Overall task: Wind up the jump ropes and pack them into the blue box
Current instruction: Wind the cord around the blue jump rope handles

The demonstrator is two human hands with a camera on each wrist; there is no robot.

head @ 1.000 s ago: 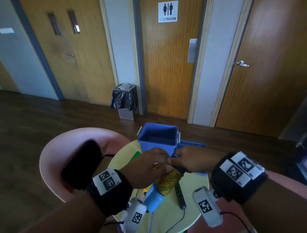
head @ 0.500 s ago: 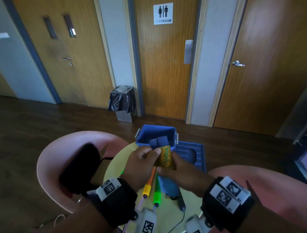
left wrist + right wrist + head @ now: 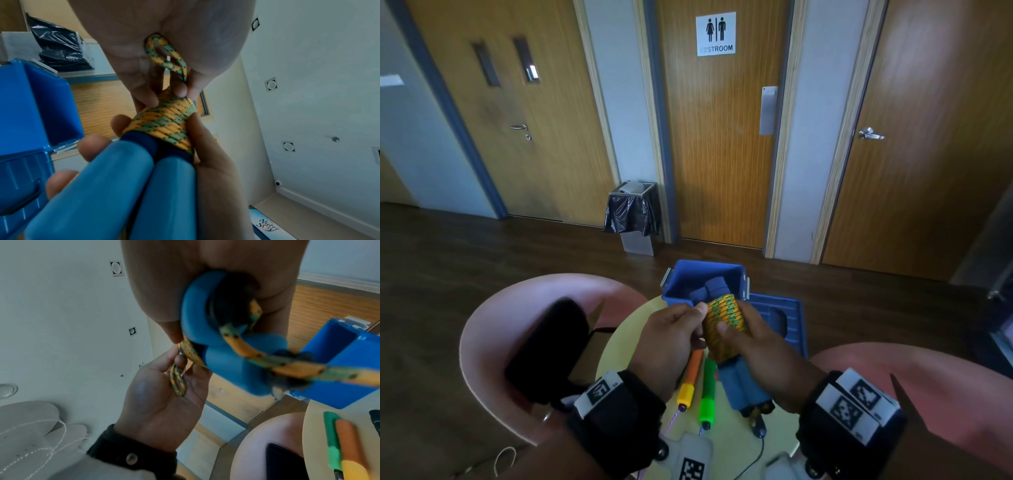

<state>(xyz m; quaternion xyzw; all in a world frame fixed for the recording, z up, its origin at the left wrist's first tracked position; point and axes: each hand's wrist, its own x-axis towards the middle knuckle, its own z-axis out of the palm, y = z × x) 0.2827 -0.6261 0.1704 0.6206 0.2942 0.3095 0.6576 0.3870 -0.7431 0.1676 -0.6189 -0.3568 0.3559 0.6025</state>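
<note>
**Wound rope: securing the last loop before packing**

Step in hand, as judged: winding of one jump rope is all but done; the free end is being tucked.

Largest first. The round table (image 3: 777,435), pale yellow and smooth, lies below both hands. The blue box (image 3: 690,294), hard glossy plastic with side latches, stands open just beyond the grip; its lid (image 3: 787,318) lies flat beside it. Dark blue handles already show inside it.

The right hand (image 3: 760,346) is clenched round the bundle: two smooth light-blue cylindrical handles (image 3: 115,186) side by side, with braided orange-and-green cord (image 3: 166,126) wrapped tightly round their upper part in neat turns. The left hand (image 3: 671,339) pinches a short loop (image 3: 164,55) of the same cord, just above the windings.

Under the grip, on the table, lie an orange handle (image 3: 690,380) and a green handle (image 3: 707,394), matte and foam-like, not yet wound.

Next move, judged: push the loop under a turn so the windings hold, then lower the bundle into the box. Braid looks grippy; a slack tuck could unwind.
</note>
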